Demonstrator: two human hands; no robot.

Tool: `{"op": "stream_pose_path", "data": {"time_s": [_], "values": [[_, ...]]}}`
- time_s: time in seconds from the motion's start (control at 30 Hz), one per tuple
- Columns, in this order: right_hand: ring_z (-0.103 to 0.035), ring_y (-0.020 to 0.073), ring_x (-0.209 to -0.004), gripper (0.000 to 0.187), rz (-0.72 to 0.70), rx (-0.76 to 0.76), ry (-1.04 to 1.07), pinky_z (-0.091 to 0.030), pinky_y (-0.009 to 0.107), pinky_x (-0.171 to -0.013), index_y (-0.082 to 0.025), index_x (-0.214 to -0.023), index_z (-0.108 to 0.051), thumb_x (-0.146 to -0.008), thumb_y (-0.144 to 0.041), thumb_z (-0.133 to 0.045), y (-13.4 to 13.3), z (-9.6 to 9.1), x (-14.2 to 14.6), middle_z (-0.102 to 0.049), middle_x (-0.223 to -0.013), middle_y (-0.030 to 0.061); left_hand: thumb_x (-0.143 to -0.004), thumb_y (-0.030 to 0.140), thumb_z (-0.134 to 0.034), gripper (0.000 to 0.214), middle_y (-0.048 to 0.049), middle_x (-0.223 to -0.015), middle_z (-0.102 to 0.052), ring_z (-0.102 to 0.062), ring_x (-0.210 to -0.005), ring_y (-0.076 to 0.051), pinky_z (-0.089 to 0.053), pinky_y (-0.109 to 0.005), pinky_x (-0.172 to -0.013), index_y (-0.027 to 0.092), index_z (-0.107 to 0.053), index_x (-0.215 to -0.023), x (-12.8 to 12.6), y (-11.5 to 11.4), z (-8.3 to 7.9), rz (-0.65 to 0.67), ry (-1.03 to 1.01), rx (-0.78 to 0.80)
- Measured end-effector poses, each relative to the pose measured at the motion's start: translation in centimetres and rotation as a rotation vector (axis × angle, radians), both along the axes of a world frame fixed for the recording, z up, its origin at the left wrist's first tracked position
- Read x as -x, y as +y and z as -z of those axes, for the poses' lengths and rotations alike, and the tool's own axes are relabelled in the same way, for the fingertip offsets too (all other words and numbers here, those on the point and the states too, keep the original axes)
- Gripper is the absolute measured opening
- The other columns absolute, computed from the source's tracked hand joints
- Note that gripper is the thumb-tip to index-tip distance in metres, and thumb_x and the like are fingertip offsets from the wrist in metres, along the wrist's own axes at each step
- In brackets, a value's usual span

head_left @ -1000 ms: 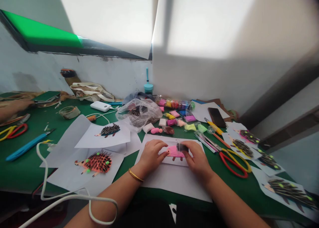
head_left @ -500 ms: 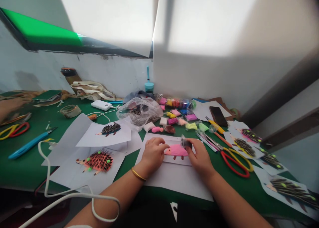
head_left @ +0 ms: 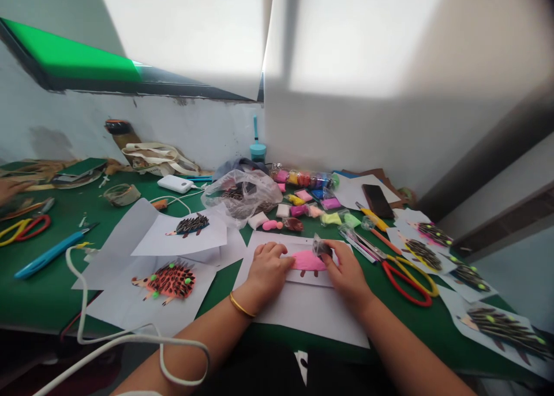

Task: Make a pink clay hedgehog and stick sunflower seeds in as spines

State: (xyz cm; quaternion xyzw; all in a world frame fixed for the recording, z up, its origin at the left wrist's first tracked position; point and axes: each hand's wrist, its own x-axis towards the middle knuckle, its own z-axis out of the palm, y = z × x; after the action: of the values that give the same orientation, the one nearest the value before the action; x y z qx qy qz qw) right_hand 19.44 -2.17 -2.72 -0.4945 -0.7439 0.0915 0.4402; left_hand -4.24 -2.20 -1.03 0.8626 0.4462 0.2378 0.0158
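Left hand [head_left: 267,271] slid over one end of the pink figure [head_left: 308,261], I guessed bracing it; couldn't tell its grip. Right hand [head_left: 348,272], opposite, pinched a dark packet [head_left: 323,248].

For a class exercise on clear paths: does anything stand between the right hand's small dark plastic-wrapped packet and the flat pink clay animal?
Nothing visible does. The right hand holds the packet at the clay animal's right end; the left hand is at the opposite end.

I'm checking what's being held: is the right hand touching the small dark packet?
Touching: the head view shows the right hand holding the small dark packet, its thumb and fingers pressed against it.
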Motion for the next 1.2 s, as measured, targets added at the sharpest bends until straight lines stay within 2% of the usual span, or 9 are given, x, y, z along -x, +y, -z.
{"op": "stream_pose_path", "data": {"time_s": [0.13, 0.23, 0.3, 0.47, 0.73, 0.97, 1.2], "values": [[-0.060, 0.0256, -0.100, 0.023, -0.070, 0.008, -0.031, -0.047, 0.042, -0.089, -0.023, -0.113, -0.060, -0.093, -0.026, -0.051, -0.4, -0.8, 0.4, -0.067, -0.108, 0.0080, -0.087, 0.015, -0.060, 0.027, -0.0061, -0.107, -0.064, -0.056, -0.103, -0.024, -0.041, -0.042, -0.093, 0.027, -0.067, -0.110, -0.8, -0.3, -1.0, 0.011, -0.246, -0.004], [-0.060, 0.0255, -0.098, 0.022, -0.120, 0.011, -0.072, -0.045, 0.042, -0.089, -0.023, -0.112, -0.060, -0.092, -0.026, -0.052, -0.6, -1.4, 0.7, -0.067, -0.105, 0.0074, -0.088, 0.021, -0.062, 0.016, -0.0058, -0.106, -0.063, -0.057, -0.103, -0.022, -0.043, -0.039, -0.093, 0.024, -0.067, -0.103, -1.8, -0.4, -1.9, 0.038, -0.459, 0.046], [-0.060, 0.0253, -0.098, 0.021, -0.143, 0.011, -0.093, -0.045, 0.042, -0.088, -0.023, -0.111, -0.060, -0.092, -0.024, -0.052, -0.7, -1.6, 0.8, -0.067, -0.104, 0.0071, -0.087, 0.021, -0.063, 0.011, -0.0053, -0.103, -0.063, -0.057, -0.101, -0.022, -0.044, -0.038, -0.092, 0.023, -0.068, -0.096, -2.6, -0.2, -2.1, 0.027, -0.516, 0.090], [-0.059, 0.0246, -0.098, 0.020, -0.148, 0.008, -0.084, -0.044, 0.042, -0.089, -0.022, -0.110, -0.061, -0.093, -0.023, -0.050, -0.7, -1.6, 0.9, -0.067, -0.106, 0.0072, -0.084, 0.014, -0.062, 0.014, -0.0047, -0.100, -0.064, -0.057, -0.100, -0.023, -0.044, -0.039, -0.091, 0.021, -0.065, -0.096, -3.3, 0.1, -1.8, 0.014, -0.543, 0.148], [-0.059, 0.0251, -0.097, 0.021, -0.182, 0.002, -0.077, -0.045, 0.042, -0.087, -0.023, -0.112, -0.059, -0.094, -0.023, -0.050, -0.5, -1.3, 0.9, -0.067, -0.103, 0.0074, -0.084, 0.019, -0.066, 0.018, -0.0044, -0.096, -0.065, -0.059, -0.097, -0.022, -0.046, -0.040, -0.091, 0.025, -0.073, -0.100, -3.0, 0.2, -1.3, -0.012, -0.555, 0.152], [-0.059, 0.0255, -0.099, 0.021, -0.187, 0.008, -0.107, -0.045, 0.043, -0.088, -0.024, -0.112, -0.060, -0.095, -0.025, -0.049, -0.6, -1.2, 1.2, -0.067, -0.104, 0.0076, -0.079, 0.026, -0.076, 0.014, -0.0032, -0.089, -0.066, -0.061, -0.090, -0.020, -0.049, -0.039, -0.088, 0.027, -0.078, -0.093, -3.2, 0.3, -1.4, -0.034, -0.637, 0.186], [-0.059, 0.0251, -0.098, 0.021, -0.170, -0.029, -0.068, -0.046, 0.043, -0.088, -0.024, -0.110, -0.061, -0.095, -0.021, -0.047, -0.7, -1.2, 1.2, -0.067, -0.105, 0.0075, -0.083, 0.024, -0.072, 0.011, -0.0020, -0.086, -0.068, -0.062, -0.087, -0.019, -0.049, -0.036, -0.084, 0.026, -0.078, -0.092, -3.0, 0.8, -1.0, -0.002, -0.658, 0.231]]}}
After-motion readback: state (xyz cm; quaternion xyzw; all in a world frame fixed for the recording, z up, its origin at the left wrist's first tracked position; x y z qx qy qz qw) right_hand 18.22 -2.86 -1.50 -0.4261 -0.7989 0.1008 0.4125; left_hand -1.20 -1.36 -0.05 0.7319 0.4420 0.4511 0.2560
